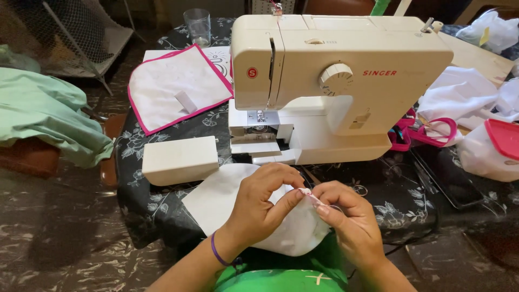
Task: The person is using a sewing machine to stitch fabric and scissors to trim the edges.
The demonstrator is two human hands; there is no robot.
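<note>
My left hand (263,201) and my right hand (346,215) meet over a white piece of cloth (216,201) lying at the table's near edge. Both hands pinch a small pink bit (306,191) at the cloth's edge, fingertips touching. A thin thread runs from my right fingers. A cream sewing machine (335,75) stands just beyond the hands, its needle area (260,114) to the upper left of them. A purple band circles my left wrist.
A cream box-shaped cover (180,159) lies left of the machine. Behind it is a white cloth with pink trim (178,89) and a clear glass (198,26). Pink-handled scissors (432,132), white fabric and a red-lidded tub (494,148) sit right. Green cloth (43,113) drapes at left.
</note>
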